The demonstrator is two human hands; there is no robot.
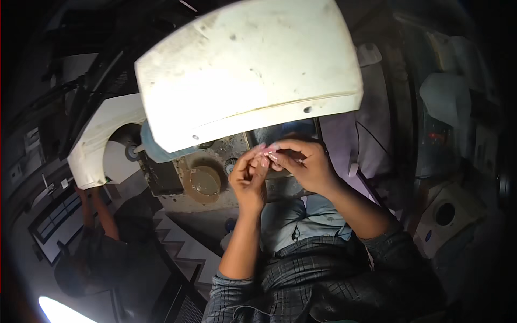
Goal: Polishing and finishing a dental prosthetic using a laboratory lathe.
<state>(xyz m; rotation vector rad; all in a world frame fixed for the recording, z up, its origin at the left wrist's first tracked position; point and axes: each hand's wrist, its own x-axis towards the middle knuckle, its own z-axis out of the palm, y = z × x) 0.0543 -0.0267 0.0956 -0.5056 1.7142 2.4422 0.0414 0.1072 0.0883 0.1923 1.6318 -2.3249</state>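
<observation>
My left hand [249,180] and my right hand [308,164] meet over the front of a worktop, fingertips pinched together. Between them is a tiny shiny, pinkish thing [269,153], too small to name. Both hands are closed on it. Just above and beyond my fingers hangs a large cream-coloured curved cover [253,70], stained and brightly lit. Left of my left hand sits a round brown bowl [192,189] with murky liquid, and a small ridged wheel [230,164] lies between the bowl and that hand.
At the left, another person [107,215] reaches under a second cream cover [89,145]. A blue rounded housing [156,148] sits below the large cover's left end. On the right stand a pale box [449,215] with a round dark opening and a thin dark cable [371,134].
</observation>
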